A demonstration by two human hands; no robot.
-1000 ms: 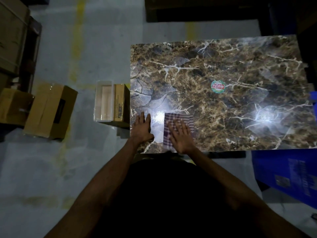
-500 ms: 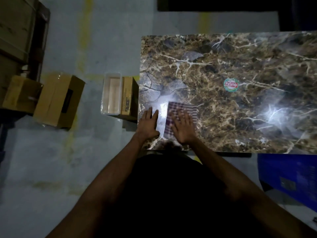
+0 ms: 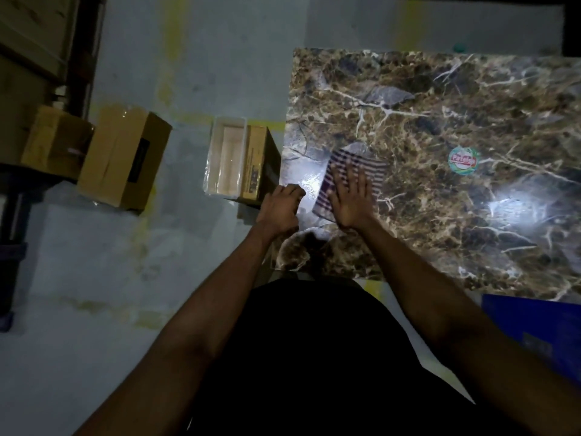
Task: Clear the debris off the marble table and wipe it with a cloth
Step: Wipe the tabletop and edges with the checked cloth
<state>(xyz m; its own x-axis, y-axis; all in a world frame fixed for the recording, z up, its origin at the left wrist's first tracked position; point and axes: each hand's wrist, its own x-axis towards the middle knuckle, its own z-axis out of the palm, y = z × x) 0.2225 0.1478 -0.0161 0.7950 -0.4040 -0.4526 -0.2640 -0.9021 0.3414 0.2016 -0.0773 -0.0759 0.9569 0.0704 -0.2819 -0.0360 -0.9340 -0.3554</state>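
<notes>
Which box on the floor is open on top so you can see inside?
The white box, right beside the marble table. Its top is open and shows a pale inside. The brown cardboard boxes farther left are closed.

**Bare arms, dark clothing**

The person wears a plain black garment that covers the torso, without any visible print. Both forearms are bare, with no sleeves reaching them. The left hand (image 3: pixel 280 209) and the right hand (image 3: pixel 351 199) have no gloves, rings or watch.
</notes>
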